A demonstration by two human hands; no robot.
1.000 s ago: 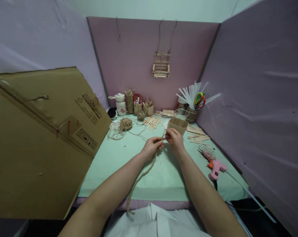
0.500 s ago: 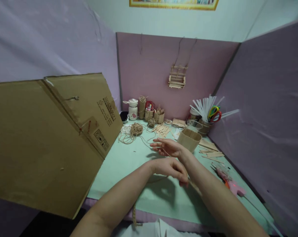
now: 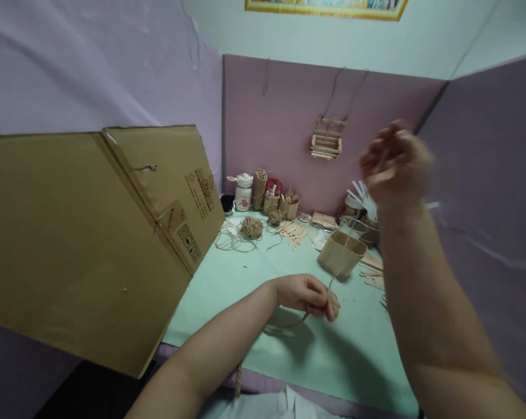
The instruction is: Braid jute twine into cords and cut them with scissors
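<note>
My left hand (image 3: 307, 294) hovers low over the green table (image 3: 228, 291), fingers pinched on a braided jute cord (image 3: 289, 321). The cord curves under the hand and drops over the table's front edge. My right hand (image 3: 394, 160) is raised high at the right and blurred by motion, fingers curled; a thin strand seems to run from it, but I cannot make out what it holds. A tub made of craft sticks (image 3: 342, 255) lies tilted just beyond my left hand.
A big cardboard sheet (image 3: 84, 233) leans over the table's left side. At the back stand a twine ball (image 3: 251, 228), loose craft sticks (image 3: 294, 231), small jars and a white bottle (image 3: 243, 192). Purple panels wall in the table; a stick basket (image 3: 326, 139) hangs on the back one.
My right hand has swung up from table level to high at the right. My left hand drew back toward me, still on the cord. The stick tub now lies tilted.
</note>
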